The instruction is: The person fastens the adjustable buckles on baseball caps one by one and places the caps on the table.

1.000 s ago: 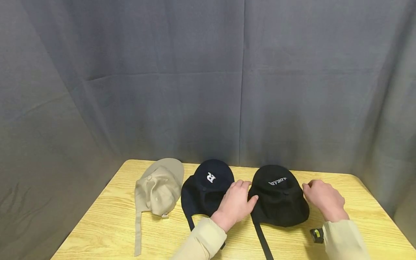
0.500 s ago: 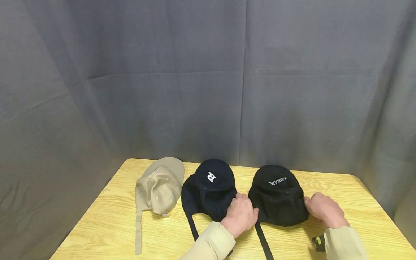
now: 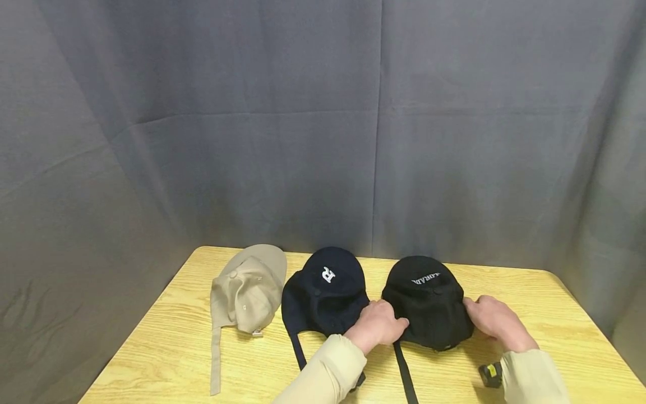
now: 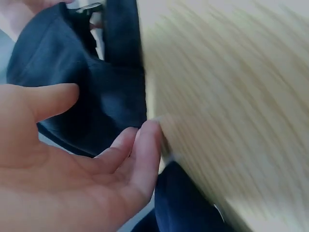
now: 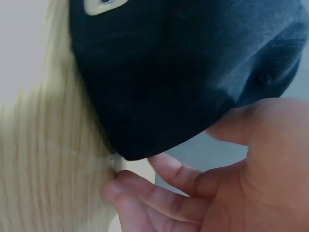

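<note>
A black baseball cap [image 3: 434,317] with white lettering lies on the table, its brim pointing away and its loose strap trailing toward me. My right hand [image 3: 497,321] holds it by the right edge; in the right wrist view the thumb and index finger meet the rim of the black cap [image 5: 164,87], their tips partly hidden. Between this cap and a navy baseball cap [image 3: 320,303] with a white letter is my left hand [image 3: 379,325]. In the left wrist view its thumb reaches over the black cap [image 4: 113,96], with fingertips right at the band's edge.
A beige cap [image 3: 252,292] lies left of the navy one, strap hanging toward the front. All three stand in a row on the wooden table [image 3: 166,342]. Grey curtains [image 3: 303,140] hang behind and on both sides.
The black cap has shifted slightly left, and my right hand has moved left with it. My left hand has come down from higher between the two dark caps, its thumb now overlapping the black cap.
</note>
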